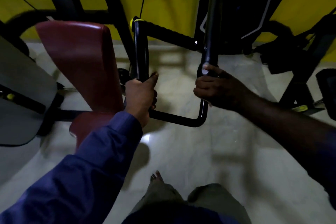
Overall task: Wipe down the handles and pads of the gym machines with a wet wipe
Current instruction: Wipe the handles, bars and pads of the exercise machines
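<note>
A black U-shaped machine handle [179,119] hangs in front of me above the pale floor. My left hand [141,96] grips its left upright bar, thumb stretched up along the bar. My right hand [216,87] is wrapped round the lower end of the thick right-hand bar [212,23]. A small pale patch shows by its fingers; I cannot tell whether it is a wipe. A dark red pad [81,56] stands just left of my left hand.
A grey machine shroud [20,100] is at the left. Black frame parts [298,82] and a yellow wall [167,2] lie behind. A thin cable [143,3] hangs above the handle. My bare foot [157,178] stands on the glossy floor below.
</note>
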A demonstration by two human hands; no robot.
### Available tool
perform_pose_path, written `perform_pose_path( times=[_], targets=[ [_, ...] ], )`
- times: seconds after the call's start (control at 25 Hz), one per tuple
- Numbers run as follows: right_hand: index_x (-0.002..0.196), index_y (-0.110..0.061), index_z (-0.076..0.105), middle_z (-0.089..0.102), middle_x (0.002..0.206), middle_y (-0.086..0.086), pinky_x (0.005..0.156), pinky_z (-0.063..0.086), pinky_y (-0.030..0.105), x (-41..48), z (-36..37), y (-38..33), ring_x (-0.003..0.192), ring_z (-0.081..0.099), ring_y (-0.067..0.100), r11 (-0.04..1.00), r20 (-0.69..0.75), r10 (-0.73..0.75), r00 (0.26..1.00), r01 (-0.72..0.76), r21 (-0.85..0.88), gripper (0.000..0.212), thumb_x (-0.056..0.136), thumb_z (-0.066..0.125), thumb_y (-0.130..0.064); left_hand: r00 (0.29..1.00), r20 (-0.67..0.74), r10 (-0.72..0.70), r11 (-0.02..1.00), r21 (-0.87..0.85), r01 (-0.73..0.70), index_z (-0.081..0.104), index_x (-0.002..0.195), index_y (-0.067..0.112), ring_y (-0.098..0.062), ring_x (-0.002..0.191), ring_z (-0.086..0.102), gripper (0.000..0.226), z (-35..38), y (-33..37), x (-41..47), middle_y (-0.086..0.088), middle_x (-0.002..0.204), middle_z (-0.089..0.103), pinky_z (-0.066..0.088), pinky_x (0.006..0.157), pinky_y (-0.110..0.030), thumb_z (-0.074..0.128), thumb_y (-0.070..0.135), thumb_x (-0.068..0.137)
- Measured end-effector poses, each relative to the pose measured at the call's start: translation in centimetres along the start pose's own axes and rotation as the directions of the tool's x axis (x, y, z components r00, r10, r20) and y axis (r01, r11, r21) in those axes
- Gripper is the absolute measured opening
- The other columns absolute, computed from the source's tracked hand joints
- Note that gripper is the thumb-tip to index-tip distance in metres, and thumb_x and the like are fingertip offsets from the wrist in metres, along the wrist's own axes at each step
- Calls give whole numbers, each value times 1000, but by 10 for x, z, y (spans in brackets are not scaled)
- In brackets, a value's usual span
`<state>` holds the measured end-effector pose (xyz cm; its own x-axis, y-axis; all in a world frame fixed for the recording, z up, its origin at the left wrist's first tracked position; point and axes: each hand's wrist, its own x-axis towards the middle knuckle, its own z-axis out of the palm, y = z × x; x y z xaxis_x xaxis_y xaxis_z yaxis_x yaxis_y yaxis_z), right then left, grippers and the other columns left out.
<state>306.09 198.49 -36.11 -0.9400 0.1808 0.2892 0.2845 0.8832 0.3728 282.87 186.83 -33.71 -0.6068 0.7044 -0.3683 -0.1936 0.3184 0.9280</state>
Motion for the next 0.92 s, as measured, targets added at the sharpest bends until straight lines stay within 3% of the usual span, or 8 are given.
perform_pose_path(
  times=[0.16,0.28,0.36,0.52,0.6,0.72,0.84,0.92],
  targets=[
    [102,-15,66,62,92,4,126,24,45,-14,3,-57,101,65,28,933,7,203,979,-195,304,23,81,63,-7,995,-81,58,992,116,-49,56,87,10,-16,41,42,26,0,3,-1,-3,55,47,35,39,-25,71,31,96],
    [117,-11,58,61,92,0,123,27,45,-17,-25,-91,93,59,26,833,202,118,972,-207,513,44,82,66,-36,948,-158,276,830,537,-152,61,73,17,-18,59,60,38,-12,-4,-16,0,64,63,47,54,-31,70,48,94],
    [124,-11,49,65,103,-2,118,30,45,-13,-42,-92,103,58,26,838,330,44,943,-214,501,62,82,60,-57,918,-167,361,749,639,-178,63,67,19,-18,59,63,51,-20,-18,-38,1,62,65,47,53,-33,63,63,93],
    [145,-5,27,71,123,4,101,45,45,31,-46,-87,112,66,31,746,432,24,902,-304,593,78,92,60,-52,811,-514,279,922,379,-77,54,60,7,-28,58,63,79,-30,-52,-74,-19,63,63,53,61,-45,42,77,96],
    [137,-6,38,69,120,11,85,53,38,73,-44,-97,106,68,33,486,573,22,820,-509,710,68,92,68,-47,735,-646,208,975,198,-102,52,62,12,-24,59,53,74,-29,-60,-89,-16,60,55,50,67,-46,36,73,100],
    [96,-11,61,61,73,5,48,39,23,138,-31,-118,50,54,16,-285,763,-120,635,-759,586,32,89,79,-36,695,-694,191,982,140,-130,56,64,13,-25,64,55,78,-32,-68,-103,-14,65,58,48,71,-46,27,77,99],
    [76,-16,52,43,46,-5,42,35,21,183,-21,-110,33,35,10,-826,819,-82,568,-499,263,30,91,78,-18,719,-675,168,985,83,-153,57,63,10,-27,64,58,83,-41,-67,-100,-14,65,60,49,71,-47,25,78,98],
    [83,-15,52,42,49,-4,40,33,21,198,-25,-109,33,32,9,-920,835,128,535,-251,302,29,87,81,-16,725,-666,178,983,95,-155,61,67,8,-32,68,63,84,-46,-64,-94,-16,68,64,56,78,-53,24,77,99]
  ],
)
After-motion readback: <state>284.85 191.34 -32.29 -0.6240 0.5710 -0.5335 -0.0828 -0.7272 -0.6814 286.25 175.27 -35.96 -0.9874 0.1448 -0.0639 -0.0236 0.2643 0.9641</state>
